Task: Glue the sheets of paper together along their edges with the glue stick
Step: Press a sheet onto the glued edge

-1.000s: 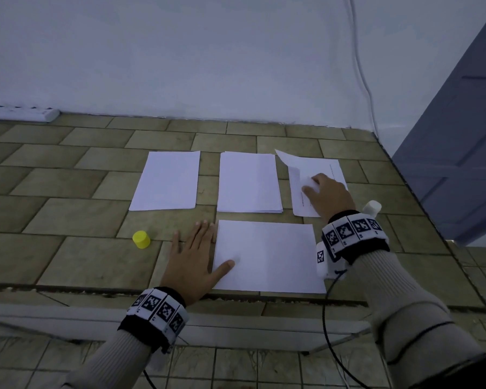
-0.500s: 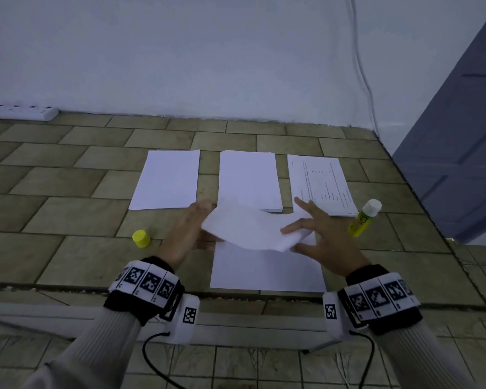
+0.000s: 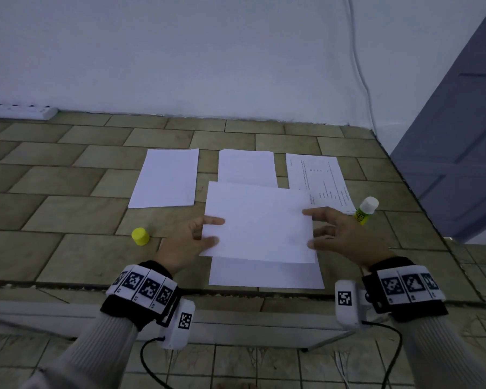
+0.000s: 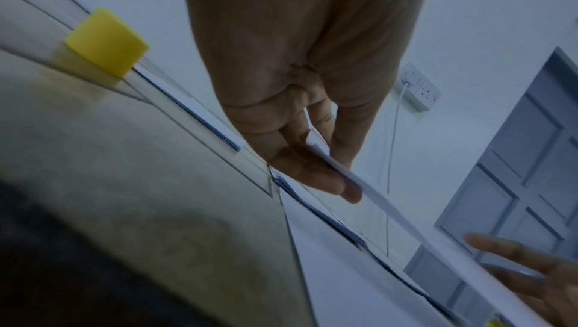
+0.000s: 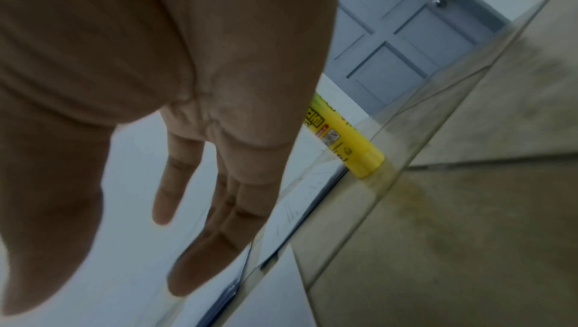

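Tiled in dull olive and backed by a pale wall, the desk carries several sheets laid flat: one at the far left, one in the far middle, a printed one at the far right, and a bottom sheet near the front edge. Above that sheet hovers a loose sheet. The left hand pinches its left edge between thumb and fingers; the right hand has its fingers spread and nearly straight at the right edge, steadying more than gripping. The glue stick leans just beyond the right hand, apparently uncapped, with its yellow cap standing apart to the left of the left hand. The step in hand looks like lining up the loose sheet over the bottom one. Next, the edges need squaring, then the sheet must be lowered and pressed along the margin.
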`<state>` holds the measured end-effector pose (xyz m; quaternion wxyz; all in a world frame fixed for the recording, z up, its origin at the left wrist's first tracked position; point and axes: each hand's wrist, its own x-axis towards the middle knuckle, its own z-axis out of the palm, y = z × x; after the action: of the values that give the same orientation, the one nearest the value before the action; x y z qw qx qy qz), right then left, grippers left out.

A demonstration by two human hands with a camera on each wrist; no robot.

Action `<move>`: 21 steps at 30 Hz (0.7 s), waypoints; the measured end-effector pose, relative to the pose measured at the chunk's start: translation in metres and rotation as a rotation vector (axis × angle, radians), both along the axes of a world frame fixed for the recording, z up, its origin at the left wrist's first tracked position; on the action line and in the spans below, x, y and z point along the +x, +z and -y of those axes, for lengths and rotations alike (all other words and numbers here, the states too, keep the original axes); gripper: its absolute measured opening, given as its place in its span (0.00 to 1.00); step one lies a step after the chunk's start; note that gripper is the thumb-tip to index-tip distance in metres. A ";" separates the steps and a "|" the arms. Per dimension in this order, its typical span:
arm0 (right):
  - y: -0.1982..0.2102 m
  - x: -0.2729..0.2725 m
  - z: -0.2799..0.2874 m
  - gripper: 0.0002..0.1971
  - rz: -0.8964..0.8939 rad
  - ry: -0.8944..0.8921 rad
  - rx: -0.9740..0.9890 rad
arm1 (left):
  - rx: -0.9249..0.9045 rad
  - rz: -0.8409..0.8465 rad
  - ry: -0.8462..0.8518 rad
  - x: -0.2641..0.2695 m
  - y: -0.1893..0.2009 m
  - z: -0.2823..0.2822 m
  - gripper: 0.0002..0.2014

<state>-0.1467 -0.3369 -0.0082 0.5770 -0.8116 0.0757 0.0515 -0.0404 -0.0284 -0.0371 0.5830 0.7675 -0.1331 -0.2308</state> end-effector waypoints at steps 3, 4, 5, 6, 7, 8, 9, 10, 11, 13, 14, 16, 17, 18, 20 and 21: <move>-0.006 -0.001 0.002 0.17 -0.002 -0.058 -0.075 | 0.031 0.023 -0.042 -0.004 -0.003 0.000 0.15; -0.009 -0.001 0.001 0.15 0.008 -0.078 -0.127 | 0.038 0.031 -0.049 -0.006 -0.003 0.002 0.15; -0.012 -0.002 0.000 0.14 0.021 -0.093 -0.183 | 0.049 0.041 -0.048 -0.007 -0.005 0.002 0.13; -0.014 -0.003 -0.001 0.14 0.032 -0.106 -0.232 | 0.066 0.060 -0.039 -0.008 -0.005 0.003 0.12; -0.014 -0.004 -0.003 0.13 0.037 -0.119 -0.271 | 0.088 0.091 -0.024 -0.009 -0.005 0.004 0.11; -0.014 -0.004 -0.004 0.12 0.035 -0.128 -0.305 | 0.112 0.127 -0.008 -0.011 -0.006 0.005 0.10; -0.013 -0.005 -0.006 0.11 0.034 -0.129 -0.344 | 0.140 0.168 0.002 -0.011 -0.006 0.007 0.10; -0.012 -0.006 -0.009 0.11 0.034 -0.128 -0.392 | 0.179 0.212 0.004 -0.013 -0.004 0.008 0.10; -0.011 -0.006 -0.011 0.11 0.039 -0.128 -0.435 | 0.227 0.254 0.002 -0.015 -0.002 0.009 0.09; -0.010 -0.006 -0.015 0.11 0.043 -0.130 -0.493 | 0.310 0.309 0.003 -0.018 0.001 0.011 0.07; -0.011 -0.006 -0.017 0.12 0.037 -0.128 -0.510 | 0.335 0.326 0.001 -0.019 0.003 0.012 0.07; -0.014 -0.008 -0.019 0.13 0.022 -0.122 -0.539 | 0.352 0.348 -0.012 -0.022 0.005 0.011 0.07; -0.016 -0.008 -0.020 0.14 0.015 -0.122 -0.553 | 0.349 0.348 -0.018 -0.024 0.007 0.011 0.08; -0.018 -0.009 -0.020 0.14 0.008 -0.125 -0.564 | 0.348 0.347 -0.020 -0.024 0.007 0.010 0.09; -0.021 -0.011 -0.021 0.15 -0.010 -0.138 -0.569 | 0.361 0.349 -0.025 -0.024 0.006 0.009 0.10; -0.023 -0.012 -0.021 0.15 -0.020 -0.142 -0.572 | 0.371 0.347 -0.032 -0.022 0.003 0.009 0.10</move>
<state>-0.1582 -0.3157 -0.0315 0.3263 -0.9334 0.1491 -0.0045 -0.0627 -0.0371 -0.0338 0.3970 0.8873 -0.1987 -0.1253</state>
